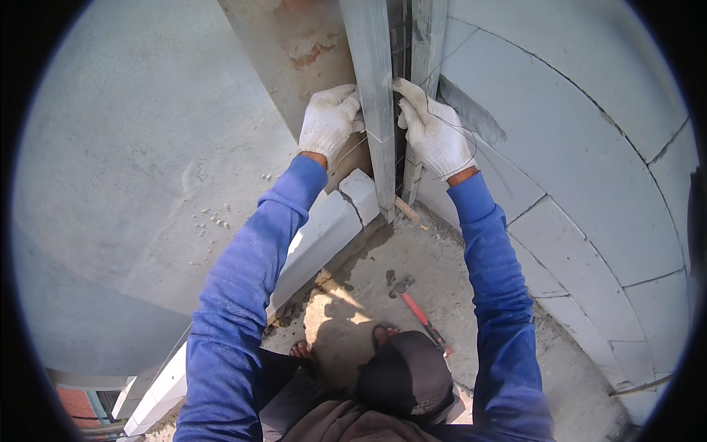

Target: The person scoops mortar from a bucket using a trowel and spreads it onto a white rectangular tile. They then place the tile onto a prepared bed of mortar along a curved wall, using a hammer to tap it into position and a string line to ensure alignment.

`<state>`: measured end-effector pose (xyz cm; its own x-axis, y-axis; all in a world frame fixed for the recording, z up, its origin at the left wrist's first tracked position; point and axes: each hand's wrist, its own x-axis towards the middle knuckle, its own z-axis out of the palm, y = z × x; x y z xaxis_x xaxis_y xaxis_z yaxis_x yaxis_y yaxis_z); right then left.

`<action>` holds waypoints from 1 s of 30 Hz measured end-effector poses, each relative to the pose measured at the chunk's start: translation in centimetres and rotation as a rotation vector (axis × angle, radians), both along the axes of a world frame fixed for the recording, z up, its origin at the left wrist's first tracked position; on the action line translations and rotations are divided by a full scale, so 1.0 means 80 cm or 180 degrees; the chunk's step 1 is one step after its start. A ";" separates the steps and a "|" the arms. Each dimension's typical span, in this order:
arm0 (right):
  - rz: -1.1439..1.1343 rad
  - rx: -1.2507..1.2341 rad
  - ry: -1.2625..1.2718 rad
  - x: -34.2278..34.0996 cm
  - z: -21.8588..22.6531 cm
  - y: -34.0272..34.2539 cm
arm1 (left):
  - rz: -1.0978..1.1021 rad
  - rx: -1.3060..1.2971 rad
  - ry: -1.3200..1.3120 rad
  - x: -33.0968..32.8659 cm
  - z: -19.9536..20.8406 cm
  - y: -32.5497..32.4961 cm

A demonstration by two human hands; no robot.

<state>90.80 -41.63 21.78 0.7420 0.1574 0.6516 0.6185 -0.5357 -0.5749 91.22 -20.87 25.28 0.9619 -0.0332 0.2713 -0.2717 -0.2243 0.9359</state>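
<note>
**Gloved hands grip a metal post at a block wall corner**

Seen from above, a wide grey concrete slab fills the left of the frame, with small pale chips scattered on it. Beside it, white blocks lie in a row along the floor edge. The left hand, in a white knit glove with a blue sleeve behind it, is curled closed against the left face of an upright grey metal post, fingers wrapped onto its edge. The post stands between a rust-stained panel and the block wall, its foot near the blocks. The right hand, gloved alike, presses against the post's right side with fingers bent round a thin wire that trails over the glove; how tightly it pinches the wire cannot be told. Below, on the rough concrete floor, a red-handled hammer lies loose, well apart from both hands, near the person's bare feet.
</note>
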 end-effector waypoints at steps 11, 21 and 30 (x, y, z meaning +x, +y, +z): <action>0.1157 0.0362 0.1095 0.029 0.026 -0.008 | -0.0713 0.0481 0.0480 0.038 0.021 0.010; 0.0025 -0.1212 -0.0058 0.047 0.025 -0.003 | -0.0693 0.0142 0.0674 0.042 0.008 0.010; -0.0274 -0.1225 -0.0436 0.045 0.025 0.002 | -0.1117 -0.0378 0.0707 0.032 0.009 0.018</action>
